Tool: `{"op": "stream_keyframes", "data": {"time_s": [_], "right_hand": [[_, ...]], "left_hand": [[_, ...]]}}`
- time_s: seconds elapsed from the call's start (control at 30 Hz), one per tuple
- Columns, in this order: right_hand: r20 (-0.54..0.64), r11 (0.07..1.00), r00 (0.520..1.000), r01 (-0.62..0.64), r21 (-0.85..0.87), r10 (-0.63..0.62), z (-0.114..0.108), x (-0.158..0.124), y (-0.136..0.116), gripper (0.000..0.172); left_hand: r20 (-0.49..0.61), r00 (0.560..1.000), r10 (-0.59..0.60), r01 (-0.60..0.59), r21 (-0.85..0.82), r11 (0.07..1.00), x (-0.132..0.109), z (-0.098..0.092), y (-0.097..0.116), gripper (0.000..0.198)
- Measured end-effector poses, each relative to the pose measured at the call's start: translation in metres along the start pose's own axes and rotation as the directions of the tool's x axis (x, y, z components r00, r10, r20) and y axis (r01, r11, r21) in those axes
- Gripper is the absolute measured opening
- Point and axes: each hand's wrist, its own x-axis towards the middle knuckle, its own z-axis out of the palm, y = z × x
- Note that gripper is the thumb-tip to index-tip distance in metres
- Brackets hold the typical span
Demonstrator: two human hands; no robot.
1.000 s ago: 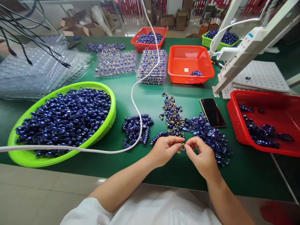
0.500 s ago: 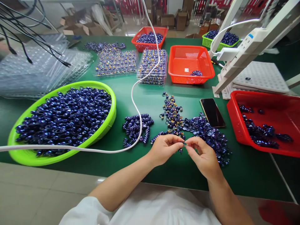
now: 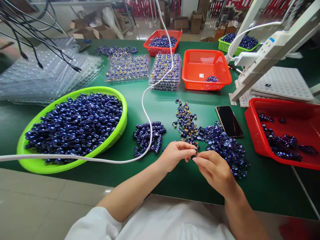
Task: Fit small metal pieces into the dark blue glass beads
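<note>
My left hand (image 3: 177, 155) and my right hand (image 3: 215, 170) meet fingertip to fingertip above the green table's near part. Both are pinched closed around a small dark piece, mostly hidden by the fingers. Just beyond them lies a pile of small dark blue rings with gold bits (image 3: 186, 121). Beside my right hand spreads a heap of shiny dark blue round pieces (image 3: 226, 146). Stacked dark blue rings (image 3: 150, 135) lie in short rows to the left of my left hand.
A green basket (image 3: 122, 125) heaped with blue rings stands left, crossed by a white cable (image 3: 142, 100). A phone (image 3: 229, 121) and red basket (image 3: 257, 133) are right. Behind stand filled clear trays (image 3: 165, 71), an orange basket (image 3: 207, 85) and a white post (image 3: 265, 56).
My right hand has turned, its fingers now lower and more closed beside my left fingertips. The whole view has shifted slightly, so the table items appear farther right.
</note>
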Motion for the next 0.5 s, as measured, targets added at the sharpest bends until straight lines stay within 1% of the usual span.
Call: {"op": "stream_keyframes", "data": {"time_s": [0.13, 0.2, 0.5], "right_hand": [[-0.135, 0.994, 0.985, -0.105, 0.03, 0.108, -0.0009, 0.0016, -0.0005, 0.036], [-0.17, 0.989, 0.974, -0.146, 0.031, 0.149, -0.0018, 0.0011, -0.0009, 0.034], [-0.155, 0.988, 0.976, -0.151, 0.032, 0.154, -0.0033, -0.0002, -0.0022, 0.036]], "left_hand": [[0.001, 0.999, 0.033, -0.033, 0.032, 0.999, -0.0017, 0.0024, 0.003, 0.028], [0.005, 0.999, 0.037, -0.038, 0.047, 0.998, -0.0031, 0.0042, 0.004, 0.027], [0.019, 0.998, 0.063, -0.064, 0.113, 0.991, -0.0075, 0.0084, 0.0023, 0.02]]}}
